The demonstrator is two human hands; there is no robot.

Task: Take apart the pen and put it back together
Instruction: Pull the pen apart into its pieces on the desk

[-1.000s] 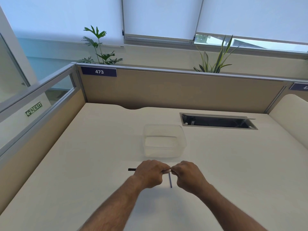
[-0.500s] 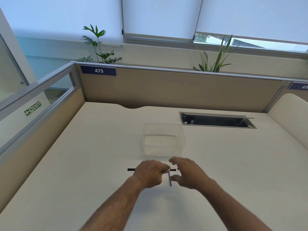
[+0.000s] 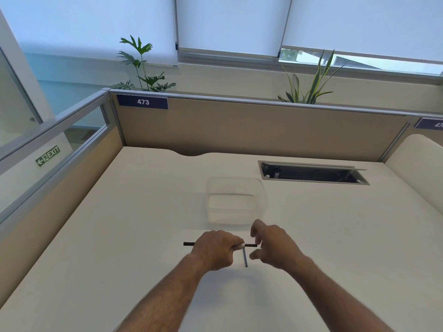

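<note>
so the left hand [image 3: 217,249] is curled into a fist around the pen [image 3: 190,244], holding it level just above the desk [image 3: 134,236]. One black end pokes out of the fist on the side away from the other hand, and a short black bit plus a white piece [image 3: 239,247] stick out the other side. The right hand [image 3: 273,248] is right next to that end with its fingers [image 3: 257,230] spread apart and thumb underneath, gripping nothing. Its fingertips are right by the black tip, can't tell if they actually touch it.

There's also a thin grey rod [image 3: 245,257] right next to the pen, starting at the white piece and pointing back toward the person, between the two hands. Can't tell whether it's lying on the desk or being pinched at the top.

Beyond the pen, further from the person, sits a clear tub [image 3: 236,202], close but not touching either hand. Past the tub and off to the right of the pen is a cable slot [image 3: 311,173] in the desk with its flap up, well apart from everything
</note>
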